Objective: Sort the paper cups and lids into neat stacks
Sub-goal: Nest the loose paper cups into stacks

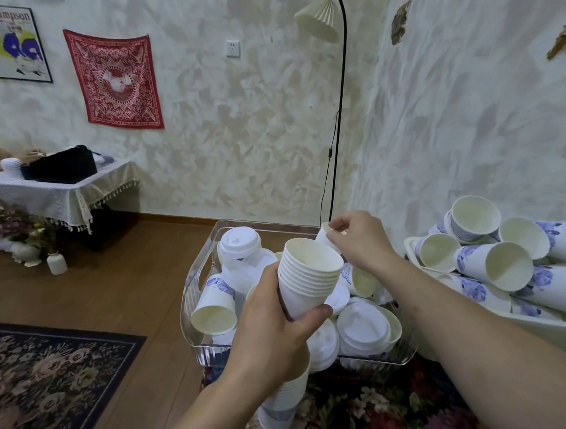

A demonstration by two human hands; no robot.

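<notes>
My left hand (273,326) grips a nested stack of several plain white cups (307,275), tilted with the mouths up and to the right. My right hand (359,240) pinches a single small white cup (323,235) by its rim, just above the far side of the clear plastic bin (202,269). The bin holds loose white lids (362,328) and blue-flowered paper cups (215,304). A longer stack of nested cups (285,403) lies below my left wrist, partly hidden by it.
A white tray (533,324) at right holds a pile of blue-flowered cups (500,264) lying on their sides. A floor lamp pole (338,134) stands behind the bin. Floral cloth (378,416) covers the surface below. A person sits at a draped table (54,193) far left.
</notes>
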